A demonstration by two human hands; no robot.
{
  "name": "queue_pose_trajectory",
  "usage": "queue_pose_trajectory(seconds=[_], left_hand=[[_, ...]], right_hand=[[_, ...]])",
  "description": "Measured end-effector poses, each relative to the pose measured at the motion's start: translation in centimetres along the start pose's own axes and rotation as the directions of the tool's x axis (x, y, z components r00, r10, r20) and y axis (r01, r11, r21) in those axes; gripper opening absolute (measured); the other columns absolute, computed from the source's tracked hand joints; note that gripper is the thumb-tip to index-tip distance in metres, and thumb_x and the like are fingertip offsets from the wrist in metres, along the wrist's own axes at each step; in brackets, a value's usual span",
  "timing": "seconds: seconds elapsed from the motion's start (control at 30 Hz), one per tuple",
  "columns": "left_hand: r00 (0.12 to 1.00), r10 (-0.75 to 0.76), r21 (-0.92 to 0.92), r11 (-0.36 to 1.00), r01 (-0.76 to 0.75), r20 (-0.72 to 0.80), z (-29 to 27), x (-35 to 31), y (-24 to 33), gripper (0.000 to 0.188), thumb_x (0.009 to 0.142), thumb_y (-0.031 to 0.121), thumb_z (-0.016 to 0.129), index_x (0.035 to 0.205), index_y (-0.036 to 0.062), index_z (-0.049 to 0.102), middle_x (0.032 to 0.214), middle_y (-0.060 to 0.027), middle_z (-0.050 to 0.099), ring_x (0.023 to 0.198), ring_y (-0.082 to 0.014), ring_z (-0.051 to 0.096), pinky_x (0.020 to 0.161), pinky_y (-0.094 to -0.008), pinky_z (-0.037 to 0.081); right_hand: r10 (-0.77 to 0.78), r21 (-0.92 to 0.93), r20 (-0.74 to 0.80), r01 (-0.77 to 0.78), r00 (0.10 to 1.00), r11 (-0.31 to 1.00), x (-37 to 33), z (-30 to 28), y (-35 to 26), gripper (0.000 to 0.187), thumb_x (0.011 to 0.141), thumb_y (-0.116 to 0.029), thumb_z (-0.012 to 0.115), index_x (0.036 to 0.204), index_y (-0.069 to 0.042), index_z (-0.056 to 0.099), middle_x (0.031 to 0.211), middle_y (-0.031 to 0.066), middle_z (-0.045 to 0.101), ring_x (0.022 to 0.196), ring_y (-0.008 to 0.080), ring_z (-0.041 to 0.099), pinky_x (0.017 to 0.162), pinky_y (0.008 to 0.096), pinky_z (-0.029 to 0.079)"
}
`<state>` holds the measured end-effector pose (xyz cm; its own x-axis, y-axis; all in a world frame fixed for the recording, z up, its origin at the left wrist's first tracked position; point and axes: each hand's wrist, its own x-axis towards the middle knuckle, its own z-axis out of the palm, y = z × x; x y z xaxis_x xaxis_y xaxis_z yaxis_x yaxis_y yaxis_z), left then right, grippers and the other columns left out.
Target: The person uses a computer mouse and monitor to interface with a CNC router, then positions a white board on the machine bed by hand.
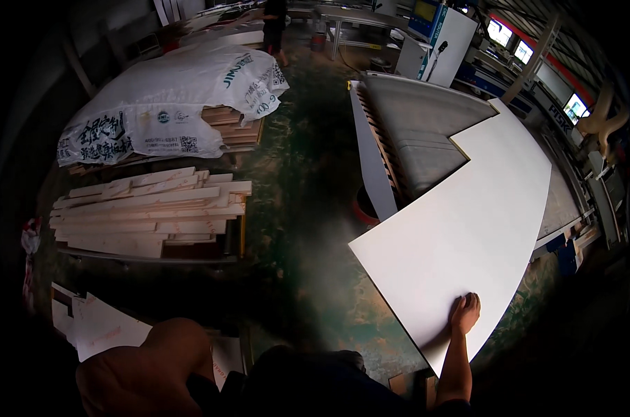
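Note:
A large white panel [461, 229] with a straight left edge, a curved right edge and a notch at its far end spans the right side, its near corner close to me. My right hand [466, 313] rests on top of its near part, palm down, fingers slightly bent and not gripping an edge. At the lower left, a dark, rounded stretch of bare skin [148, 358] looms close, apparently my left arm or hand. No fingers can be made out there.
A grey machine bed [426, 132] lies beyond and under the panel. Cut white strips [148, 215] lie stacked on the left, with board offcuts [110, 326] nearer. Behind them, plastic sheeting [169, 101] covers a board stack. A person [274, 31] stands far back near a control cabinet [436, 45].

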<state>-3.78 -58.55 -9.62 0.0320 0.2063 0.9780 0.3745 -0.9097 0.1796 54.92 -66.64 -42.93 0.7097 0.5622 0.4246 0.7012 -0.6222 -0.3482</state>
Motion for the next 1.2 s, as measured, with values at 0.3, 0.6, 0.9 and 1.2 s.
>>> queue_pose_trajectory(seconds=[0.3,0.6,0.9,1.2], left_hand=[[0.976,0.012,-0.148,0.989,0.021,0.217,-0.1,2.3,0.3,0.024,0.074,0.0,0.07,0.089,0.014,0.06,0.081,-0.0022,0.047,0.066,-0.018,0.053,0.055,-0.0287,0.042],[0.948,-0.006,-0.325,0.939,0.115,0.318,0.7,2.7,-1.1,0.017,0.076,0.005,0.071,0.087,0.015,0.062,0.079,0.0003,0.049,0.064,-0.0159,0.051,0.053,-0.0278,0.041],[0.977,0.177,-0.419,0.901,-0.112,0.12,1.5,1.3,-3.9,0.015,0.076,0.006,0.072,0.083,0.0148,0.062,0.074,0.0067,0.05,0.061,-0.0107,0.046,0.052,-0.0255,0.038],[0.973,-0.071,0.042,0.997,0.063,0.219,-3.9,-0.2,-1.0,0.018,0.077,0.005,0.071,0.076,0.0175,0.058,0.074,0.011,0.051,0.057,-0.0043,0.04,0.05,-0.0199,0.032]], right_hand=[[0.001,-0.01,-0.022,-0.001,1.0,1.0,0.1,0.4,1.0,0.037,0.087,-0.015,0.061,0.119,0.004,0.061,0.126,0.0236,0.06,0.117,0.042,0.056,0.103,0.0459,0.044],[0.006,-0.02,-0.008,-0.006,1.0,1.0,0.1,-0.4,0.8,0.036,0.088,-0.016,0.061,0.118,0.004,0.062,0.126,0.0232,0.061,0.117,0.0415,0.056,0.103,0.0458,0.044],[0.017,-0.053,0.021,-0.016,1.0,0.998,-0.3,-0.8,0.9,0.038,0.09,-0.019,0.058,0.12,0.003,0.061,0.128,0.0232,0.06,0.119,0.0414,0.055,0.103,0.046,0.044],[-0.203,-0.111,0.073,0.21,0.976,0.971,2.0,0.8,3.9,0.041,0.094,-0.025,0.057,0.126,0.001,0.059,0.133,0.0249,0.055,0.123,0.0436,0.052,0.105,0.0487,0.042]])
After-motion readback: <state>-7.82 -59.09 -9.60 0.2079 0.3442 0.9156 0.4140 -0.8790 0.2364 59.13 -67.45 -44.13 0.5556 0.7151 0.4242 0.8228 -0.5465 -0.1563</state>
